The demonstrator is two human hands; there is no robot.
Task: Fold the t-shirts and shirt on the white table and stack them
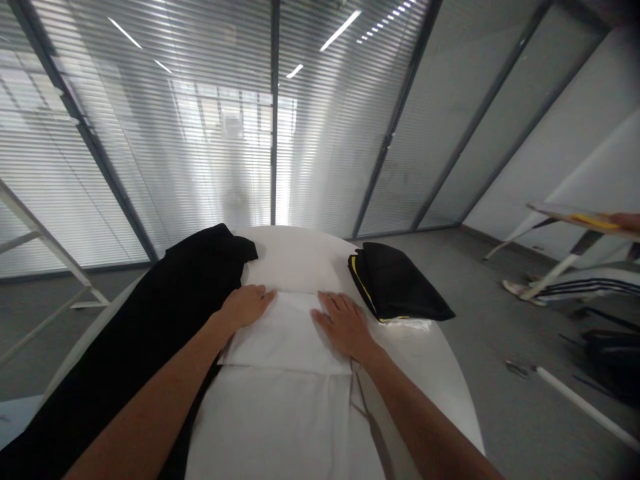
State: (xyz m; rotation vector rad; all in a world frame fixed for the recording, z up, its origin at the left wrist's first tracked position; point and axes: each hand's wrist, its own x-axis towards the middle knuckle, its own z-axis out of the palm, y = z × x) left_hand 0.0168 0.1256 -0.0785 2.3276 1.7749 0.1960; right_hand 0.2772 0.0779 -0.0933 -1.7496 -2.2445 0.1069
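Note:
A folded white cloth lies on the round white table, its upper part doubled over with a crease across the middle. At its far left corner is my left hand, fingers together and closed on the edge. My right hand rests palm down on the far right corner, fingers stretched out and thumb apart. Another stretch of white cloth runs below the fold toward me. Left of my left hand, a long black cloth reaches down past my forearm.
A folded black item with yellow edging sits at the table's right, over some clear plastic. On the left stands a white metal frame. At right are another table, a person's striped leg and a white pole.

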